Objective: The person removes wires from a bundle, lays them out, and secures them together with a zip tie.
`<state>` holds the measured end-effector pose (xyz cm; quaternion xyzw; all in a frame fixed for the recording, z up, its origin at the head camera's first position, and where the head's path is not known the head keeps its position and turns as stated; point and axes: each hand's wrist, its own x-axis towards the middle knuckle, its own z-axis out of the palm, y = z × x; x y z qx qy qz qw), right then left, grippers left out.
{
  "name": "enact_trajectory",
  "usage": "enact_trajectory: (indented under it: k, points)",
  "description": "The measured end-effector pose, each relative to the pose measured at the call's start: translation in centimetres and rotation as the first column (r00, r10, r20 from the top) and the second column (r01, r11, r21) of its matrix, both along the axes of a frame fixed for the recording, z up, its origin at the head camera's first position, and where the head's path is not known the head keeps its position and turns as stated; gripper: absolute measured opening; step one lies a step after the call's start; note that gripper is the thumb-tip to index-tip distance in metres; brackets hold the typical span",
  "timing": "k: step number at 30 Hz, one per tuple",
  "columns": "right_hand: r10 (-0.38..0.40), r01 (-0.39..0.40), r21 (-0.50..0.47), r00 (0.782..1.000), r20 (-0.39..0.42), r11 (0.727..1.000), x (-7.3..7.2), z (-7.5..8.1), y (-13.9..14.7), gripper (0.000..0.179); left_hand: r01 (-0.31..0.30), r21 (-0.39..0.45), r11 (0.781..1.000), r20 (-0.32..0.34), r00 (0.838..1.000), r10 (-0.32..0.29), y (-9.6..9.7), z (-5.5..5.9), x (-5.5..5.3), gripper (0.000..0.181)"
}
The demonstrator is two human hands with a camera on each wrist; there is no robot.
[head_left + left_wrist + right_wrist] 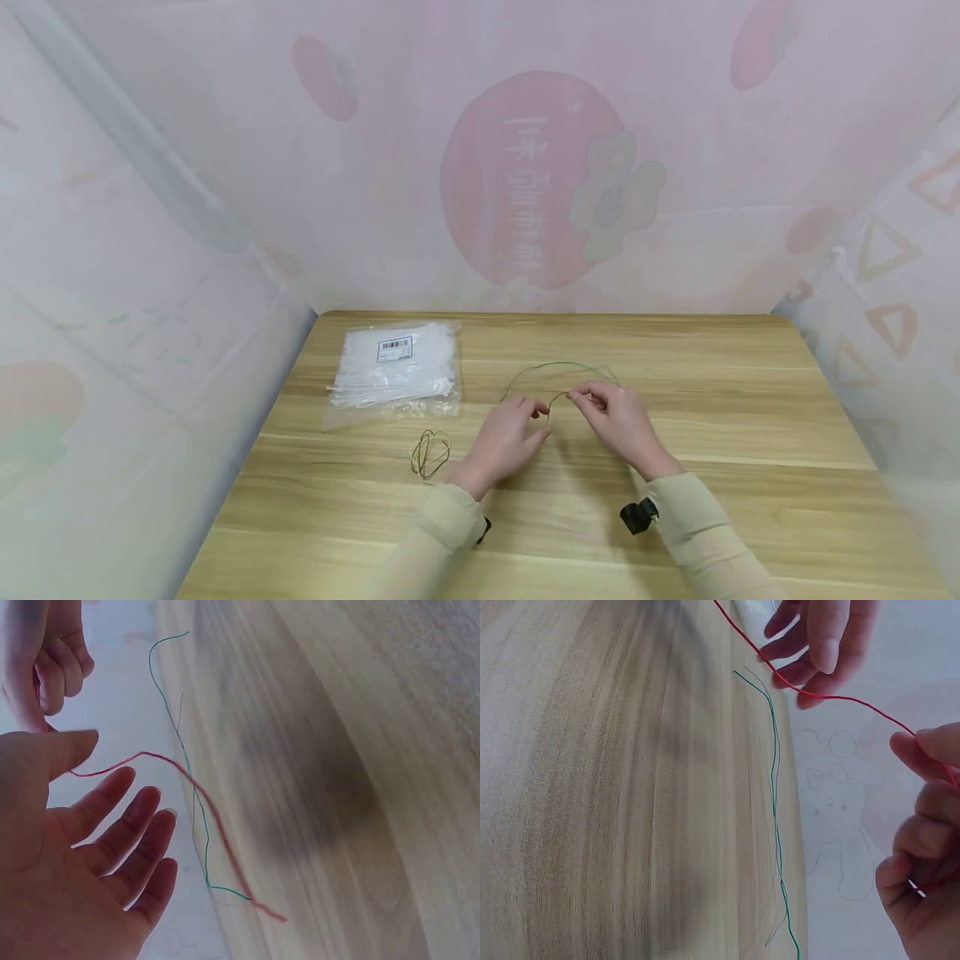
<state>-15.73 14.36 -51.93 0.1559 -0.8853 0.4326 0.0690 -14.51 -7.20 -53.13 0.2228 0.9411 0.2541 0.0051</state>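
Red wire (843, 697) is hanging above the middle of the wood-grain desk (757, 400), running from the right hand (621, 421) past the left hand (501, 442). It is looking very light and pliant, yet stiff enough to be holding gentle bends; a fingertip pinch near the free end is probably serving best, since a grip farther back would likely be leaving the tip swaying. The right hand is pinching it between thumb and index finger; the left hand is spreading its fingers about it, whether touching cannot be told.

Printed walls (390, 183) are enclosing the desk's far, left and right edges. Across the desk, pale streaks are running side to side. Near its far left corner a clear plastic bag (446, 406) is holding white strips (390, 385), perhaps cable ties. A loose coil (430, 454) is lying toward the left edge, and thin green wire (773, 757) toward the far edge.
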Motion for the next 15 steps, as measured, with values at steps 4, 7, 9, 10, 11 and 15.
enact_trajectory:
  k: [4, 7, 9, 10, 11, 15]
  points:
    - [0.014, -0.014, -0.004, 1.0, 0.024, 1.0, -0.02, -0.07, 0.09, 0.022, -0.007, -0.007, 1.0, 0.002, 1.0, 0.007, 0.28, -0.03, 0.17, 0.01]
    - [0.018, -0.018, -0.004, 0.999, 0.044, 1.0, -0.05, -0.09, 0.1, 0.02, -0.014, 0.046, 0.999, 0.032, 0.999, 0.013, 0.31, -0.06, 0.3, 0.014]
    - [0.019, -0.019, -0.005, 0.998, 0.059, 1.0, -0.04, -0.07, 0.08, 0.019, -0.021, 0.099, 0.995, 0.064, 0.998, 0.015, 0.32, -0.13, 0.33, 0.015]
    - [0.019, -0.019, -0.008, 0.998, 0.064, 1.0, -0.02, -0.03, 0.07, 0.02, -0.027, 0.122, 0.992, 0.084, 0.996, 0.017, 0.32, -0.16, 0.34, 0.015]
    - [0.017, -0.016, -0.009, 0.997, 0.072, 1.0, -0.01, -0.01, 0.06, 0.02, -0.034, 0.141, 0.989, 0.104, 0.994, 0.02, 0.31, -0.19, 0.33, 0.015]
    - [0.003, -0.001, -0.017, 0.995, 0.102, 1.0, 0.01, 0.02, 0.05, 0.021, -0.076, 0.144, 0.987, 0.144, 0.988, 0.055, 0.25, -0.15, 0.25, 0.016]
